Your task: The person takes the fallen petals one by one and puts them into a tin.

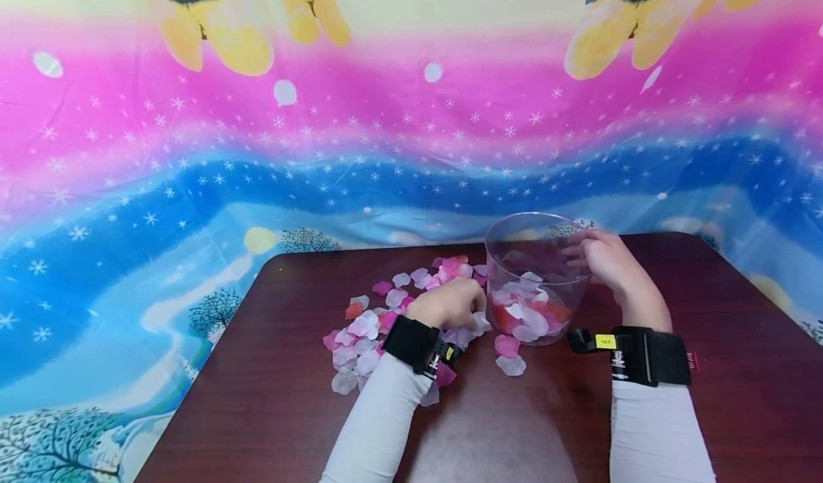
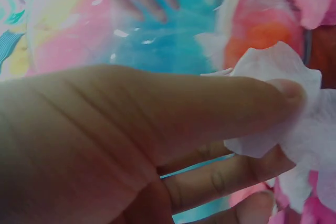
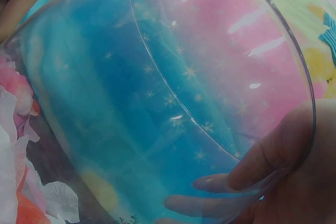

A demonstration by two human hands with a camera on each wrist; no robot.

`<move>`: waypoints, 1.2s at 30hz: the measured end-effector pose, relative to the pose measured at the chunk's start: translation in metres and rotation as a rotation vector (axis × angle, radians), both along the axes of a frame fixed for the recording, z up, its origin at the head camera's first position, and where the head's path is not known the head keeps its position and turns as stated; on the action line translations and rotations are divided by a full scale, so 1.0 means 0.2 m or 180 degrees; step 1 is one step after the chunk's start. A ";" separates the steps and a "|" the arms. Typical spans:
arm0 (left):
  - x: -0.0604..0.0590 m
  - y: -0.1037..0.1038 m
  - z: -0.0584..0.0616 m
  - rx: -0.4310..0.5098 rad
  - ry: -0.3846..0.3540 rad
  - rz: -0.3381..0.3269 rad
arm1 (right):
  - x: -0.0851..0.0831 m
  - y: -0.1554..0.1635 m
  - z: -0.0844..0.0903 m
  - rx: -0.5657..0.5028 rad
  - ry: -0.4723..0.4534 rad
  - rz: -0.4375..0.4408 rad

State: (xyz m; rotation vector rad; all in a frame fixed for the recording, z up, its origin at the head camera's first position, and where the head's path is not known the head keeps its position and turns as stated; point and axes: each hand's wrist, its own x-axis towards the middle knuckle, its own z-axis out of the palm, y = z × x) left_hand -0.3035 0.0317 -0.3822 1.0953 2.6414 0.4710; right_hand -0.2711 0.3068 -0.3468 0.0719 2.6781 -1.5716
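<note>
A clear plastic tub (image 1: 537,269) stands on the dark wooden table (image 1: 707,369), holding several white, pink and red petals. My right hand (image 1: 601,254) grips its right side near the rim, fingers curled round the clear wall (image 3: 252,177). A heap of loose petals (image 1: 373,326) lies left of the tub. My left hand (image 1: 453,304) rests on that heap beside the tub, thumb and fingers pinching white petals (image 2: 278,93). Both forearms wear black wrist straps.
Two stray petals (image 1: 509,354) lie in front of the tub. A bright pink, blue and yellow printed cloth (image 1: 257,154) hangs behind the table and drapes round its left side. The table's near half shows bare wood.
</note>
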 end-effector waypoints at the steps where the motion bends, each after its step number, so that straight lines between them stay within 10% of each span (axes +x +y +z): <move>1: -0.01 -0.01 0.01 0.0042 0.0022 -0.0017 | 0.00 0.00 0.00 0.0002 -0.0002 0.0003; 36: 0.00 -0.26 0.25 0.0982 0.0233 0.0398 | 0.00 -0.01 0.00 0.0009 -0.0001 0.0006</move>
